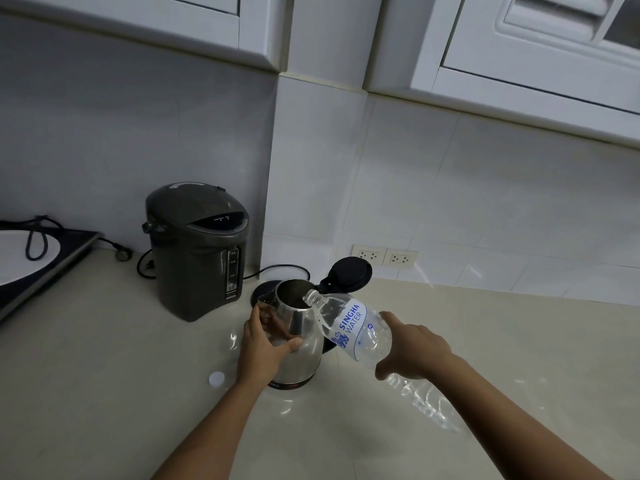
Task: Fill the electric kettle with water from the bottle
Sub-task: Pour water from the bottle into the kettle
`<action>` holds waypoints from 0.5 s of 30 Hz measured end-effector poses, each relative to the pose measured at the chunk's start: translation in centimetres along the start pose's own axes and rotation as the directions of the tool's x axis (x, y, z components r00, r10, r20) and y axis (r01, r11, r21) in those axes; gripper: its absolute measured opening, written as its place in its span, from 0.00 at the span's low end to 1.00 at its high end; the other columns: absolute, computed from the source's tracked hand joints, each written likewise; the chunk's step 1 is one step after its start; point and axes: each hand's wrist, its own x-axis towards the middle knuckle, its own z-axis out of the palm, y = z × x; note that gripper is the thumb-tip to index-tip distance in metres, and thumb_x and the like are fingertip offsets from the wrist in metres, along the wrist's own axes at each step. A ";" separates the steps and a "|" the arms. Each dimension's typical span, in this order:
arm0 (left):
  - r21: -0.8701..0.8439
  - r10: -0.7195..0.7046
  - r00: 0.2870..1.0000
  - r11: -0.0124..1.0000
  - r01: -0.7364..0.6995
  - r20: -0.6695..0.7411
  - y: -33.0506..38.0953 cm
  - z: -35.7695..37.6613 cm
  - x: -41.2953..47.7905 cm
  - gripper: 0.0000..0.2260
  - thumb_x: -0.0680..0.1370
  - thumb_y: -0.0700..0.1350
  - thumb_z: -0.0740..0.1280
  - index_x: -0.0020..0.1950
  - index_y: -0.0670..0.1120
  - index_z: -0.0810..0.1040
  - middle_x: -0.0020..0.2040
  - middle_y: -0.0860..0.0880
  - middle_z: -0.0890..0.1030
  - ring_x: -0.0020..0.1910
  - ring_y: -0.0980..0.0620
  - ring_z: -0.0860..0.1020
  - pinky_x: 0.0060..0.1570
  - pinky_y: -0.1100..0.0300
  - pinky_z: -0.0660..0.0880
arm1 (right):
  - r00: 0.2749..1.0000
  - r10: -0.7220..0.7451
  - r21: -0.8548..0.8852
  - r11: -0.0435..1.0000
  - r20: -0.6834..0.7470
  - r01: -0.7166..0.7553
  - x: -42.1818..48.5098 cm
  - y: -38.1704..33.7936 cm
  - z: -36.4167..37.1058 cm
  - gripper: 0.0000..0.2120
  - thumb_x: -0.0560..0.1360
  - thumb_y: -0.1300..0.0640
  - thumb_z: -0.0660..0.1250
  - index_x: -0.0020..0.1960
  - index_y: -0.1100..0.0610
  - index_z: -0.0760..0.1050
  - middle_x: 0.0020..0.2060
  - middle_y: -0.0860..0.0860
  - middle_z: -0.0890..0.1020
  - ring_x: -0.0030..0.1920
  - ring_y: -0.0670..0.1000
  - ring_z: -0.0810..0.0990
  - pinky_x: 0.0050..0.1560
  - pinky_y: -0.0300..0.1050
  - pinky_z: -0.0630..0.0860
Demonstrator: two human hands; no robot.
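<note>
A steel electric kettle (304,327) stands on the counter with its black lid (348,273) flipped up. My left hand (265,344) grips the kettle's left side. My right hand (414,348) holds a clear plastic water bottle (349,327) with a white and blue label, tilted so its uncapped mouth sits over the kettle's opening. The bottle's white cap (216,378) lies on the counter left of my left forearm.
The kettle's black base (264,291) with its cord lies just behind the kettle. A dark grey hot-water dispenser (197,251) stands at the back left. An induction hob (38,265) is at the far left. Wall sockets (384,256) sit behind, cabinets overhead.
</note>
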 end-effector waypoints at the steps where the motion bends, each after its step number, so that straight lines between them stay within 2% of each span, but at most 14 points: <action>1: 0.002 0.001 1.000 1.000 -0.001 -0.001 0.0 0.0 0.0 0.53 0.60 0.54 0.81 0.77 0.51 0.54 0.72 0.46 0.65 0.70 0.45 0.67 0.65 0.48 0.70 | 1.000 0.002 0.029 1.000 0.002 -0.002 0.0 0.1 0.4 0.49 0.63 0.43 0.77 0.76 0.43 0.52 0.54 0.52 0.81 0.55 0.56 0.77 0.51 0.49 0.77; 10: 0.071 -0.036 0.996 0.997 0.030 0.078 0.1 -1.0 0.2 0.53 0.61 0.55 0.80 0.78 0.52 0.51 0.74 0.48 0.65 0.72 0.47 0.67 0.68 0.48 0.68 | 0.999 0.012 0.328 0.945 -0.032 -0.001 -0.9 -0.1 4.7 0.50 0.60 0.42 0.78 0.74 0.42 0.53 0.52 0.51 0.81 0.50 0.54 0.79 0.49 0.52 0.80; 13: 0.148 -0.014 0.991 0.989 -0.006 0.131 -0.7 -2.2 0.7 0.51 0.60 0.58 0.79 0.76 0.54 0.55 0.71 0.49 0.69 0.70 0.48 0.70 0.67 0.48 0.70 | 0.993 0.003 0.507 0.860 -0.118 0.058 -1.3 -0.5 6.9 0.47 0.60 0.44 0.78 0.71 0.42 0.56 0.49 0.47 0.80 0.49 0.53 0.79 0.47 0.51 0.79; 15: 0.279 -0.029 0.982 0.960 -0.025 0.188 -1.6 -3.3 0.9 0.46 0.65 0.54 0.78 0.77 0.51 0.57 0.74 0.48 0.66 0.72 0.47 0.67 0.69 0.50 0.68 | 0.988 -0.007 0.628 0.771 -0.157 0.105 -1.6 -1.0 7.8 0.44 0.62 0.49 0.79 0.71 0.45 0.58 0.48 0.45 0.79 0.47 0.51 0.79 0.43 0.44 0.77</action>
